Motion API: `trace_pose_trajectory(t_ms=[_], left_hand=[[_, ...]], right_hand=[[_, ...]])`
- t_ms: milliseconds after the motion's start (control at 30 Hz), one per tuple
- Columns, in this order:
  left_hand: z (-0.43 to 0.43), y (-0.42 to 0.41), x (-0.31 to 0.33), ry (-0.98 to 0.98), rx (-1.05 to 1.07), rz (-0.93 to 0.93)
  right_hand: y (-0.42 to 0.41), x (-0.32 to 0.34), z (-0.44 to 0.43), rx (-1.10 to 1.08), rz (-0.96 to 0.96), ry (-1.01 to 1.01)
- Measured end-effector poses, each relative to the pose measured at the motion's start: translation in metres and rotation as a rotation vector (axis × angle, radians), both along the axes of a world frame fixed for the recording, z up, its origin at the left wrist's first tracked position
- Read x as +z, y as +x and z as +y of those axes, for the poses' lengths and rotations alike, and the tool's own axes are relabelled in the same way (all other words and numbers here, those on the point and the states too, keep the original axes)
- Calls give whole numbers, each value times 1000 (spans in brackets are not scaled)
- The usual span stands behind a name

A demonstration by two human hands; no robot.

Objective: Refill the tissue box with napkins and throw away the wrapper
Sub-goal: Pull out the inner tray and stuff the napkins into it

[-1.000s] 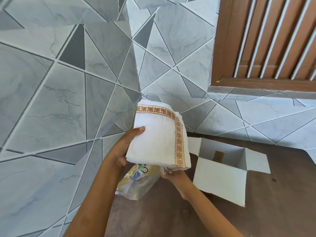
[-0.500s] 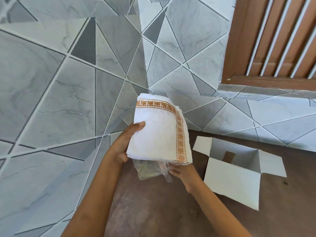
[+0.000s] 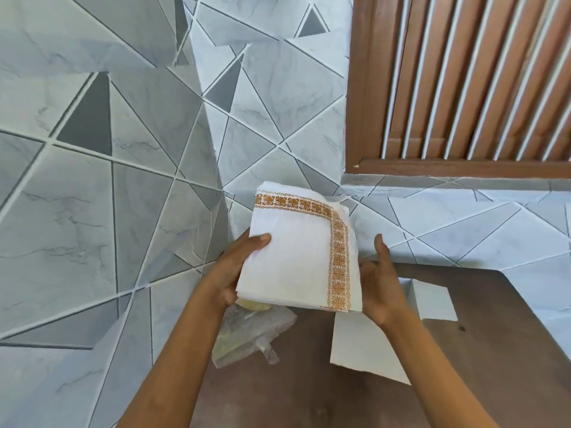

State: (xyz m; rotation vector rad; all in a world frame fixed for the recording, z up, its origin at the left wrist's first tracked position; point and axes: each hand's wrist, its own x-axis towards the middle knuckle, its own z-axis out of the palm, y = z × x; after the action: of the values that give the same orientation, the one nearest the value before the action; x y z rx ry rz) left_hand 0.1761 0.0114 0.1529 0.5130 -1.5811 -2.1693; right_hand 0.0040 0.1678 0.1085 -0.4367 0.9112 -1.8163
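Observation:
A stack of white napkins (image 3: pixel 296 257) with an orange patterned border is held in the air above the brown table. My left hand (image 3: pixel 234 267) grips its left edge, thumb on top. My right hand (image 3: pixel 381 285) presses against its right edge, fingers spread along the side. The clear plastic wrapper (image 3: pixel 247 332) lies crumpled on the table below the stack, free of both hands. The white tissue box (image 3: pixel 367 347) stands open on the table to the right, mostly hidden behind my right hand and arm; one flap (image 3: pixel 432 301) shows.
The brown table (image 3: pixel 500 350) sits in a corner of grey tiled walls (image 3: pixel 77 211). A brown wooden shutter (image 3: pixel 463 81) is set in the back wall above the table.
My right hand let go of the wrapper, which dropped onto the table, and moved up to the stack's right edge. The view shifted so the box sits lower right.

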Motion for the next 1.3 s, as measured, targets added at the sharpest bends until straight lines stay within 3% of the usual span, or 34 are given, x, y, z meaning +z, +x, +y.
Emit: trace_pose_trajectory(t_ms=[67,267,433,700,800,1033,1200,1300], left_hand=[[4,-14,-3,-93,30,-21],[30,-58,-13,-245,154,-23],[51,-82,-31,-210,148,32],[71,-121,-55,-94,141,152],[73,-131,-64,-114,123,151],[70,-129,-71,-426,82,-37],[52,-117,-70,-639,-139,-256],[46,-121,-72,-714,-114,-342]], right_hand=[[-8,8,16,-8,223,48],[-23,16,41,-242,622,177],[-49,6,51,-430,610,186],[-85,-3,67,-243,599,170],[-92,-19,73,-273,617,210],[-99,-48,72,-370,659,256],[-93,-57,64,-491,706,288],[-89,-59,62,-531,754,309]])
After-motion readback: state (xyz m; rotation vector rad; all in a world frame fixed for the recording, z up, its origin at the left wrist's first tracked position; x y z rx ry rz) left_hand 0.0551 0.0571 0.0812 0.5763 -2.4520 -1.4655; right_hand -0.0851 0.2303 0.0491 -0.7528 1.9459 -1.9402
